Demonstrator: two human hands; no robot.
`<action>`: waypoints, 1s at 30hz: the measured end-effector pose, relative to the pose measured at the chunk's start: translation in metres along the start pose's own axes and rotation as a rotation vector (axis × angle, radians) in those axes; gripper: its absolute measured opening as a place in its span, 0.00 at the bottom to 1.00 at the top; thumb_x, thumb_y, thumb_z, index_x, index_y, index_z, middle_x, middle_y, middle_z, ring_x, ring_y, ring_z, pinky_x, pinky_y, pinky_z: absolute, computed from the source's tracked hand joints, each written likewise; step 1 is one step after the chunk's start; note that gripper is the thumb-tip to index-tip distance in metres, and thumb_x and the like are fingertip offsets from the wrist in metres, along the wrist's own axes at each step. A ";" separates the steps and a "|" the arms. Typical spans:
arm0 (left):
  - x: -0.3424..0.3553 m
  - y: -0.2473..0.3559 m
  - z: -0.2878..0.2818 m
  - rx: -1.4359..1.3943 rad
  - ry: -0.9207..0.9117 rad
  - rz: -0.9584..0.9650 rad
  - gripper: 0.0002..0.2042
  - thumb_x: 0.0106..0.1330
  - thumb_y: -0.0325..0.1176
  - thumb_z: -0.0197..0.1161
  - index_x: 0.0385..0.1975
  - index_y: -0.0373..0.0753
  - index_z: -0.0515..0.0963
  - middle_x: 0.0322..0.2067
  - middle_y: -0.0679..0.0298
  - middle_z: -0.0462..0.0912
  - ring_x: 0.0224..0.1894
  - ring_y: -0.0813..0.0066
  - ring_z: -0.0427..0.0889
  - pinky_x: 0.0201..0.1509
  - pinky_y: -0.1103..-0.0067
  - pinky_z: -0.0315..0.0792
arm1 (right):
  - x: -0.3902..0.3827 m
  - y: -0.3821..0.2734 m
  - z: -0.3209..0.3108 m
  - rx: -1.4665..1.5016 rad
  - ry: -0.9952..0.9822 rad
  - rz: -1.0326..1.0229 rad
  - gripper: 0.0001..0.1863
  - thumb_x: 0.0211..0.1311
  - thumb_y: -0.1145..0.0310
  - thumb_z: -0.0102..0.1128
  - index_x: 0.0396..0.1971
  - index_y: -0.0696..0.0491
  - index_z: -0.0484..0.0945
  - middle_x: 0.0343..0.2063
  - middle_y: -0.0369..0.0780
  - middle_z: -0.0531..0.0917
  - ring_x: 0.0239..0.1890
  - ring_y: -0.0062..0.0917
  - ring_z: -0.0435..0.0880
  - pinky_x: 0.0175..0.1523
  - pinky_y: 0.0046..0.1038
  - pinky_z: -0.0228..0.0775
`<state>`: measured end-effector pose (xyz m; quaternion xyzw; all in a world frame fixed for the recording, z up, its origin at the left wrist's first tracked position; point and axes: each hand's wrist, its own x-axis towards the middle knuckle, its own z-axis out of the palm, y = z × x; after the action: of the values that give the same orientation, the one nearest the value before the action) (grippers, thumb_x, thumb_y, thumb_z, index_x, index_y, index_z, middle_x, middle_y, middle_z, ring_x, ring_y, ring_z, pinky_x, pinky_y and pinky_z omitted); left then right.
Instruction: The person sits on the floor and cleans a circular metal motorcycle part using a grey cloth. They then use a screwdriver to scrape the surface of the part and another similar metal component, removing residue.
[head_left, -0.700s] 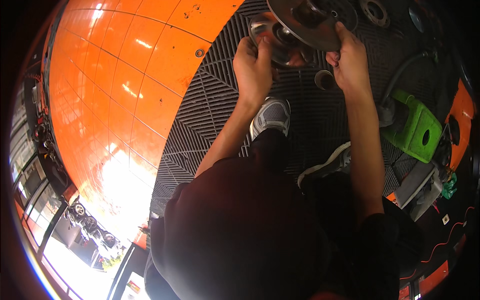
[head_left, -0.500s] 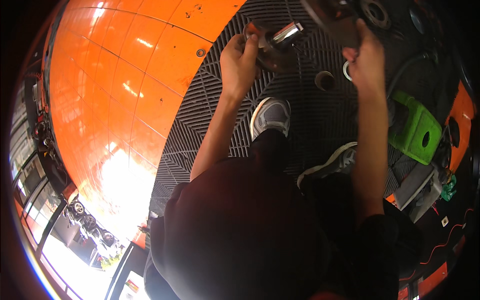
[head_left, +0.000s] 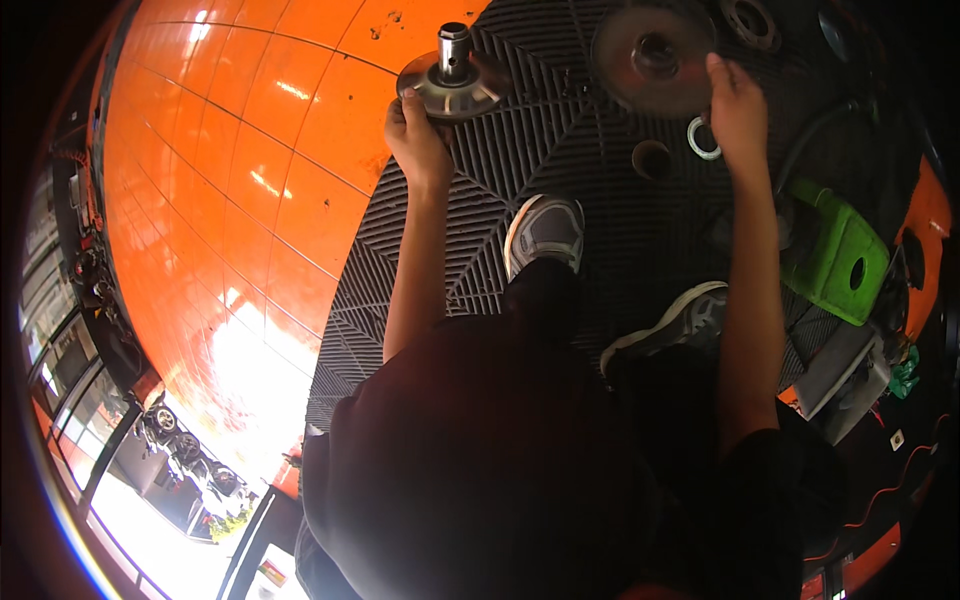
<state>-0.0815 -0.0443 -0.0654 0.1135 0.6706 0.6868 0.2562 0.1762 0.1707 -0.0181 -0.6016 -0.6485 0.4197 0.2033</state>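
Observation:
My left hand (head_left: 416, 148) grips the rim of a shiny metal pulley half (head_left: 485, 92), thumb on its upper face and fingers underneath. Its hollow shaft stands upright, with a small hole in the side. Across from it, my right hand (head_left: 740, 118) pinches the right edge of a second pulley half (head_left: 615, 75), darker and motion-blurred, with a round hub at its centre. The two parts are apart. Below the second one, a pale ring (head_left: 693, 143) and a short brown cylinder (head_left: 651, 161) lie on the black ribbed mat (head_left: 480, 245).
A dark round part (head_left: 752, 25) lies at the far right. To the right are a green plastic piece (head_left: 840, 262) and a grey box-like object (head_left: 835, 375). Orange floor tiles (head_left: 230, 130) cover the left. My shoes (head_left: 545, 240) stand on the mat.
My left hand has moved left with its pulley half, whose shaft has swung from sideways to upright. In my right hand the other one has come down and tilted flat, its face now showing.

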 end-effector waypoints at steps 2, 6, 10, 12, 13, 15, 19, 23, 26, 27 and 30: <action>0.006 -0.011 -0.004 0.019 0.022 -0.017 0.15 0.75 0.39 0.47 0.26 0.37 0.67 0.17 0.68 0.70 0.14 0.85 0.64 0.16 0.85 0.60 | -0.001 0.013 0.005 -0.157 -0.050 -0.162 0.25 0.67 0.50 0.49 0.37 0.61 0.78 0.20 0.45 0.80 0.24 0.35 0.81 0.36 0.35 0.71; 0.010 -0.029 -0.012 0.082 -0.016 -0.049 0.15 0.75 0.39 0.47 0.30 0.34 0.69 0.20 0.66 0.72 0.15 0.82 0.67 0.18 0.84 0.64 | -0.005 0.026 0.013 -0.182 -0.187 -0.100 0.25 0.69 0.50 0.48 0.35 0.61 0.77 0.20 0.46 0.80 0.23 0.36 0.80 0.36 0.36 0.70; 0.006 -0.029 -0.015 0.189 -0.095 -0.160 0.17 0.74 0.39 0.46 0.39 0.27 0.71 0.27 0.59 0.78 0.20 0.74 0.79 0.23 0.82 0.72 | -0.001 0.028 0.009 -0.096 -0.196 -0.105 0.25 0.68 0.51 0.49 0.36 0.62 0.77 0.20 0.43 0.80 0.23 0.31 0.81 0.35 0.33 0.71; 0.005 -0.029 -0.016 0.374 -0.183 -0.163 0.18 0.74 0.39 0.46 0.42 0.25 0.70 0.31 0.55 0.81 0.23 0.69 0.83 0.25 0.80 0.76 | 0.007 0.037 0.006 -0.038 -0.160 -0.129 0.24 0.68 0.52 0.51 0.37 0.63 0.78 0.20 0.40 0.80 0.23 0.27 0.80 0.33 0.31 0.70; 0.006 -0.029 -0.021 0.506 -0.253 -0.134 0.18 0.74 0.39 0.46 0.43 0.24 0.70 0.32 0.54 0.81 0.25 0.66 0.84 0.27 0.79 0.77 | 0.012 0.041 0.005 -0.003 -0.143 -0.123 0.24 0.68 0.52 0.51 0.38 0.63 0.78 0.20 0.39 0.80 0.23 0.25 0.80 0.31 0.30 0.69; 0.003 -0.026 -0.020 0.367 -0.176 -0.388 0.19 0.73 0.40 0.46 0.43 0.25 0.71 0.29 0.53 0.82 0.24 0.64 0.85 0.26 0.76 0.77 | 0.012 0.037 0.002 0.170 -0.172 -0.053 0.24 0.66 0.52 0.53 0.40 0.61 0.79 0.21 0.34 0.79 0.24 0.16 0.76 0.27 0.24 0.65; 0.009 -0.014 -0.024 0.865 -0.318 -0.303 0.22 0.72 0.43 0.48 0.38 0.25 0.75 0.23 0.51 0.82 0.25 0.62 0.85 0.30 0.72 0.76 | 0.015 0.035 -0.010 0.356 -0.324 0.091 0.23 0.66 0.51 0.54 0.43 0.57 0.80 0.23 0.32 0.80 0.26 0.13 0.74 0.28 0.20 0.63; 0.017 -0.003 -0.036 1.132 -0.480 -0.218 0.23 0.71 0.45 0.48 0.33 0.26 0.79 0.23 0.50 0.83 0.28 0.60 0.85 0.36 0.69 0.76 | 0.015 0.034 -0.013 0.393 -0.315 0.078 0.24 0.65 0.50 0.54 0.45 0.57 0.80 0.26 0.31 0.81 0.27 0.13 0.74 0.28 0.19 0.64; 0.018 0.012 -0.032 1.140 -0.562 -0.361 0.23 0.71 0.45 0.47 0.32 0.27 0.80 0.24 0.51 0.84 0.29 0.61 0.85 0.38 0.68 0.76 | 0.018 0.036 -0.015 0.381 -0.278 0.053 0.26 0.65 0.49 0.54 0.48 0.57 0.79 0.30 0.33 0.82 0.28 0.15 0.76 0.28 0.20 0.66; 0.018 0.019 -0.029 1.125 -0.575 -0.419 0.23 0.71 0.45 0.47 0.32 0.28 0.80 0.24 0.51 0.84 0.29 0.61 0.85 0.38 0.68 0.76 | 0.020 0.037 -0.017 0.380 -0.264 0.046 0.27 0.65 0.49 0.54 0.50 0.58 0.78 0.31 0.34 0.82 0.29 0.16 0.76 0.28 0.20 0.67; 0.012 0.038 0.000 1.133 -0.753 -0.329 0.23 0.71 0.45 0.47 0.34 0.28 0.79 0.23 0.51 0.83 0.29 0.61 0.85 0.39 0.67 0.75 | 0.026 0.040 -0.029 0.241 -0.093 0.027 0.28 0.65 0.49 0.55 0.52 0.59 0.77 0.34 0.36 0.83 0.29 0.18 0.77 0.29 0.21 0.69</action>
<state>-0.0994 -0.0369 -0.0300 0.3568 0.7994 0.0977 0.4734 0.2178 0.2010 -0.0400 -0.5616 -0.5937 0.5248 0.2384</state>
